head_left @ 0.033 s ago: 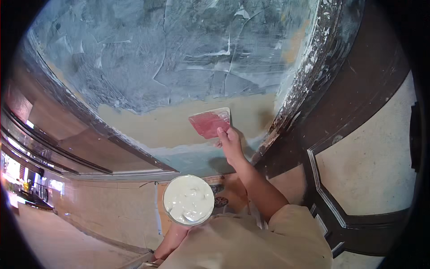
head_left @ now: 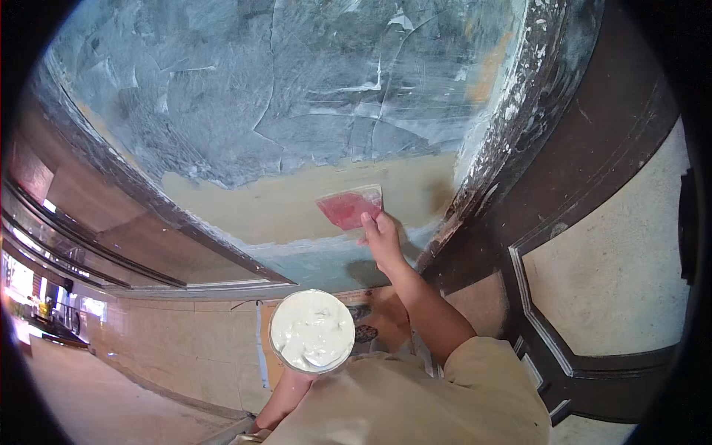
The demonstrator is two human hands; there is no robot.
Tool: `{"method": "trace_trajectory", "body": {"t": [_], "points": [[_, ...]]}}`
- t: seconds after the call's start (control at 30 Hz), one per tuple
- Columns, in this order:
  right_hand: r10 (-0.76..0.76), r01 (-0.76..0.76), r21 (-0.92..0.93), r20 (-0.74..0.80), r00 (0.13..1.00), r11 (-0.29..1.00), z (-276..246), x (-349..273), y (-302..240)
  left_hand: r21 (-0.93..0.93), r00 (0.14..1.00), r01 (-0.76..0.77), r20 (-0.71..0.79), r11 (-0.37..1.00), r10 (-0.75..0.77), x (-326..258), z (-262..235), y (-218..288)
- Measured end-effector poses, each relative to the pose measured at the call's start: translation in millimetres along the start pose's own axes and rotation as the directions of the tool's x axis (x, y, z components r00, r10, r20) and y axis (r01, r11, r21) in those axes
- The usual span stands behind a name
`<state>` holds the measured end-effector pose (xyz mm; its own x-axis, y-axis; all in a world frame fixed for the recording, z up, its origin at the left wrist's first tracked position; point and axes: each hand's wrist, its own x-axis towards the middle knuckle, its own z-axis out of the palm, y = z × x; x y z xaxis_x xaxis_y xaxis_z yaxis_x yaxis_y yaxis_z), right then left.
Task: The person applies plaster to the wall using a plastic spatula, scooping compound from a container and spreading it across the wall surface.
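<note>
My right hand (head_left: pixel 380 237) grips a red, flat putty scraper (head_left: pixel 348 208) with a pale, smeared far edge. The scraper lies close against the beige band (head_left: pixel 274 211) low on the wall; I cannot tell whether its whole edge touches. Below it, in front of my body, a round tub (head_left: pixel 276 347) filled with glossy white putty (head_left: pixel 311 326) is held up by my left hand (head_left: pixel 297 378). The tub hides most of that hand's fingers.
Rough blue-grey coating (head_left: pixel 215 96) covers the wall above the band. A dark, paint-chipped frame (head_left: pixel 512 119) borders it at right, beside a dark panelled door (head_left: pixel 593 274). Tiled floor (head_left: pixel 200 348) spreads at lower left, with a window (head_left: pixel 18 274) far left.
My right hand's scraper has shifted slightly down the wall and tilted a little. The tub and left hand stay in place.
</note>
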<state>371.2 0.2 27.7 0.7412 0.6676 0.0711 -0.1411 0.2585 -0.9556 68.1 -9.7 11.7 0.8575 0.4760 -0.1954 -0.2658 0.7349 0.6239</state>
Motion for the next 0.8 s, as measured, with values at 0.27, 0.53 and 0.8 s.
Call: {"method": "trace_trajectory", "body": {"t": [0.27,0.53,0.8], "points": [[0.619,-0.621,-0.106,-0.060,0.783,0.776,-45.2,-100.2,138.0,-0.147,0.999,0.015,0.036,0.989,-0.010,6.8,11.7,8.8],[0.174,-0.173,-0.029,0.047,0.984,0.985,11.7,-22.4,44.9,-0.306,0.995,0.094,0.059,0.947,-0.080,7.9,21.3,9.7],[0.555,-0.560,-0.005,-0.126,0.822,0.829,-71.0,-99.7,117.8,-0.148,0.995,0.084,0.067,0.985,-0.075,15.4,27.1,12.0]]}}
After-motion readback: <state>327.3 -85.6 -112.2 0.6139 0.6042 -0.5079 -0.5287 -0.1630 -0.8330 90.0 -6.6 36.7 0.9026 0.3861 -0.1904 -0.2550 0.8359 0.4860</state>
